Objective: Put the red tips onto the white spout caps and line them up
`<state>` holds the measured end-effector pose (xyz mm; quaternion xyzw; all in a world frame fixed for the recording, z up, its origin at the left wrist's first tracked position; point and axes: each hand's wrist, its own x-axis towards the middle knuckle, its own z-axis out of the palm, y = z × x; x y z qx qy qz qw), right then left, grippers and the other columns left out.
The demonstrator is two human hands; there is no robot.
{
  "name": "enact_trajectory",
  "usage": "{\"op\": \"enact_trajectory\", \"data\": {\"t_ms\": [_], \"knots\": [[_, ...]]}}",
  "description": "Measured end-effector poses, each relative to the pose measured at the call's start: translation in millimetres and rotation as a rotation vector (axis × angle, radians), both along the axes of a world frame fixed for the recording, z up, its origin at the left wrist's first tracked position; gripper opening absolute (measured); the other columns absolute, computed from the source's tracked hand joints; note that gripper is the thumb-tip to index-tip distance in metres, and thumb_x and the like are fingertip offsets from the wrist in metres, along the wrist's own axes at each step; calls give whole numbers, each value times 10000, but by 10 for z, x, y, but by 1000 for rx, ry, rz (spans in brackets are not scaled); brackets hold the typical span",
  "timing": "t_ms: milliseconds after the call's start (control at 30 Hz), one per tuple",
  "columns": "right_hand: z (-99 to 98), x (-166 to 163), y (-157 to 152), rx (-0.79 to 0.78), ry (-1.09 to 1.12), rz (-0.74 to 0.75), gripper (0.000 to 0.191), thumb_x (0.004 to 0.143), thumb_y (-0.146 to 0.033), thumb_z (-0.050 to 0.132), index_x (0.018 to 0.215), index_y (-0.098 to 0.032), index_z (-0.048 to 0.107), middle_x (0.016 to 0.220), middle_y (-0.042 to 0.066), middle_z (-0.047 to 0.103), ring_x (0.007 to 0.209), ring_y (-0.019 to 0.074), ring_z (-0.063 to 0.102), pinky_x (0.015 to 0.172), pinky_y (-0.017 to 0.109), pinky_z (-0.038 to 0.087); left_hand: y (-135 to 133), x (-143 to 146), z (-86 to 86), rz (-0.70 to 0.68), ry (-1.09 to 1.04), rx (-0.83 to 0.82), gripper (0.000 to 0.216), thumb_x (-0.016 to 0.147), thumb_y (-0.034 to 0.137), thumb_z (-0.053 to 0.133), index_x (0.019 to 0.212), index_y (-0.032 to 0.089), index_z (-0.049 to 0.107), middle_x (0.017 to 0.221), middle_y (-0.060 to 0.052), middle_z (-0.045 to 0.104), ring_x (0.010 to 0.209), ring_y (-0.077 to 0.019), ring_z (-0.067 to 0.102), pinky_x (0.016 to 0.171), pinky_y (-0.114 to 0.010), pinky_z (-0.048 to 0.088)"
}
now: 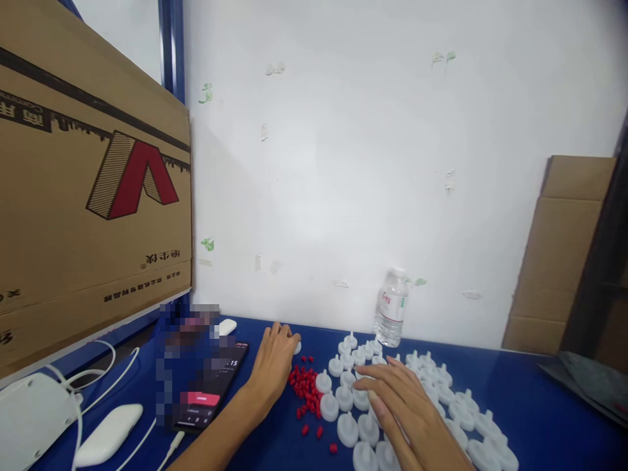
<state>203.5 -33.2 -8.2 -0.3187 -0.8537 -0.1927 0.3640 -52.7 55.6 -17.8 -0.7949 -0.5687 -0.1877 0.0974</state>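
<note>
Starting at the fingertips: the left hand (277,350) is curled over the blue tabletop (267,441), and a small white plastic piece (297,347) is half hidden at its fingertips. Whether it's actually gripped can't be told. The right hand (409,409) is loosely stretched out, palm down, over a big spread of white plastic discs with upright stems (348,430), and nothing is seen clasped in it. Some discs are covered by that hand, so they can't be made out properly. Between the two hands, a heap of tiny red cylindrical pieces (305,386) is bunched against the discs' left edge, with a few strays scattered nearer the camera.

Behind the discs, a clear plastic bottle (392,307) is stood near the wall, its white label printed in red and green (too small to read); how full it is can't be told. Left of the left arm, a black phone (223,374) is laid face up, ".15" and a red button shown on screen, with a pixelated patch (189,340) beside it. Further left, a rounded white gadget (108,433) and white cables (173,450) are strewn about. That side is walled off by a brown cardboard box (98,163), printed upside down with Chinese characters, "Comm…", a ® and a red-and-striped logo. Its inside can't be seen. On the far right, a folded brown cardboard sheet (557,261) is propped up.
</note>
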Motion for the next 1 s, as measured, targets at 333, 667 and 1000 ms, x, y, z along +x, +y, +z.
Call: {"op": "enact_trajectory", "data": {"t_ms": [333,667,1000], "knots": [[28,-61,-18,-78,-138,20,175,977,-173,502,1074,-226,637,1010,39,752,1013,220,705,1064,471,489,42,-8,34,-37,-27,28,398,922,13,379,1071,210,691,1104,-74,654,1066,-233,563,922,-351,435],[7,-26,-58,-384,-80,29,201,980,-170,516,1029,-291,668,946,-48,741,1100,201,644,1202,505,255,-2,-340,83,-64,110,-205,341,901,64,449,1037,254,696,1061,-66,711,965,-255,666,779,-334,453],[-36,-72,-34,-421,-201,22,152,982,-281,562,1020,-285,710,919,-23,759,1077,216,660,1201,544,238,-47,-310,119,-69,173,-272,234,847,71,513,897,231,676,994,-51,719,953,-244,667,782,-310,449]]}}
